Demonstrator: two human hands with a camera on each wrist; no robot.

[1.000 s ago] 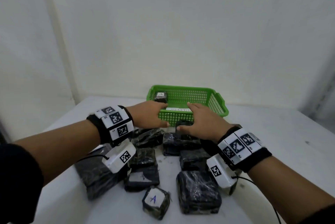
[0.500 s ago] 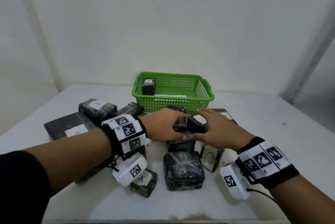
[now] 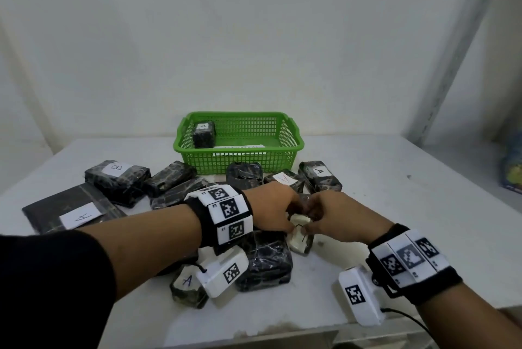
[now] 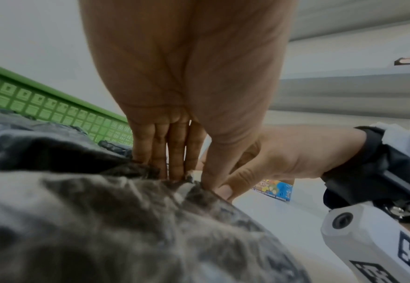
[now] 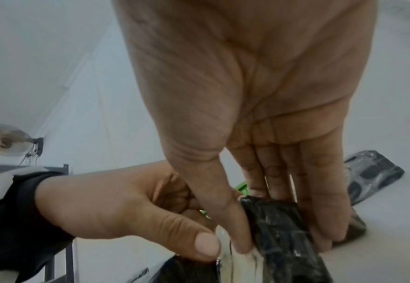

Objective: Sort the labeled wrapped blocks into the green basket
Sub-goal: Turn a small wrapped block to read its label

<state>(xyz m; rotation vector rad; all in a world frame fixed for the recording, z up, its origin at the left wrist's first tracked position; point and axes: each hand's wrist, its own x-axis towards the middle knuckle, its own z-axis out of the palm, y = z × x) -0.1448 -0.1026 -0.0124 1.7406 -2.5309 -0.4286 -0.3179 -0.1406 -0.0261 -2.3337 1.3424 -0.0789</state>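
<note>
- While both hands meet over the middle of the pile, the left hand (image 3: 272,209) and the right hand (image 3: 336,214) hold one small wrapped block (image 3: 300,234) between them, its white label facing up.
- From the right wrist view, the right thumb and fingers (image 5: 320,191) pinch that block (image 5: 284,229) across its dark sides, while the left thumb presses the label edge from the other side.
- From the left wrist view, the left fingers (image 4: 165,149) reach down onto the wrapping with the thumb closing beside them; the right hand (image 4: 284,153) touches the same spot.
- Just beneath and on the left-hand side of the grip lies a larger dark block (image 3: 264,261), and nearer the person a small block marked A (image 3: 186,285).
- Just beyond the grip sit more wrapped blocks, two marked A (image 3: 320,175); further off to the left are a block marked B (image 3: 118,180) and a flat packet marked A (image 3: 72,211).
- Beyond all of these, well apart from the grip, stands the green basket (image 3: 240,162), with one block marked A (image 3: 204,134) upright in its far left corner.
- Everything rests on a white table (image 3: 381,179).
</note>
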